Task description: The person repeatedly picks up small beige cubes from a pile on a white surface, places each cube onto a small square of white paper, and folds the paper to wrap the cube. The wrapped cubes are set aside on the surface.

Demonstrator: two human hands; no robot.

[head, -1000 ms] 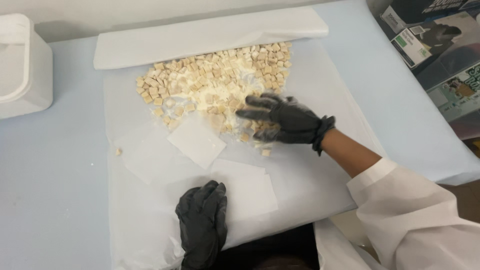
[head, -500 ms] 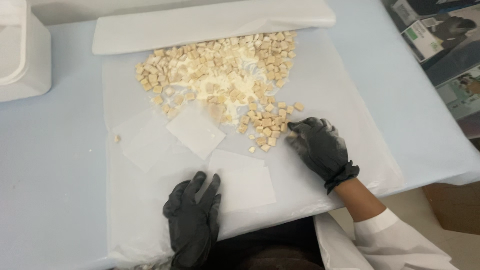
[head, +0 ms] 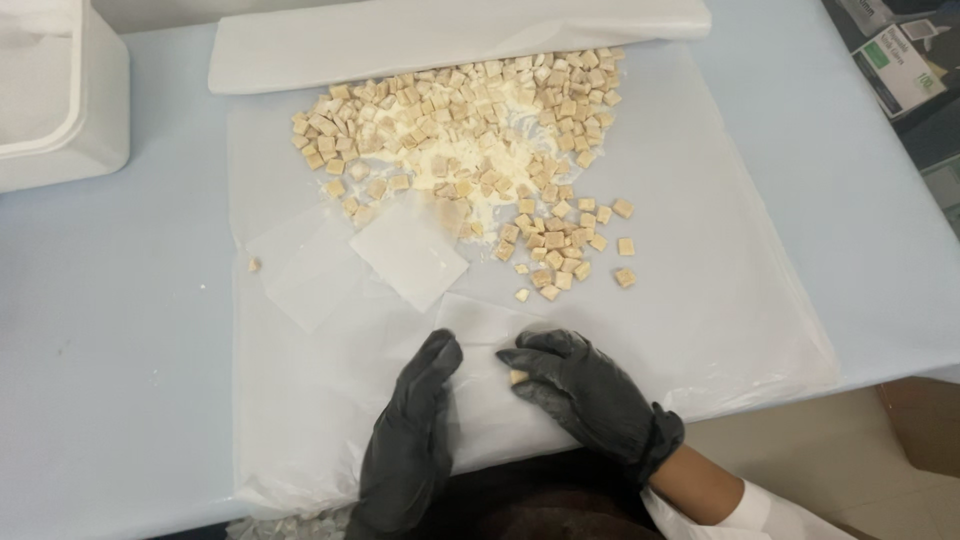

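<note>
On the tabletop: your pale blue tabletop (head: 120, 330) carries a clear plastic sheet (head: 720, 300).
Pile: small tan cubes (head: 470, 130) lie heaped with white powder at the sheet's far side.
Paper: a white paper square (head: 480, 325) lies under both hands.
Left hand (head: 415, 430): black-gloved, open, flat on the paper.
Right hand (head: 580, 385): black-gloved, fingertips pinching one tan cube (head: 518, 377) over the paper.

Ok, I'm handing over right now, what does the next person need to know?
Left hand: gloved, flat on the small paper square, holding nothing.
Right hand: one tan cube pinched at its fingertips over that square.
Cube pile with powder sits further up the plastic sheet; a smaller cluster is nearer the hands.
Two more paper squares lie left, bare.
Most cubes remain in the pile.
</note>
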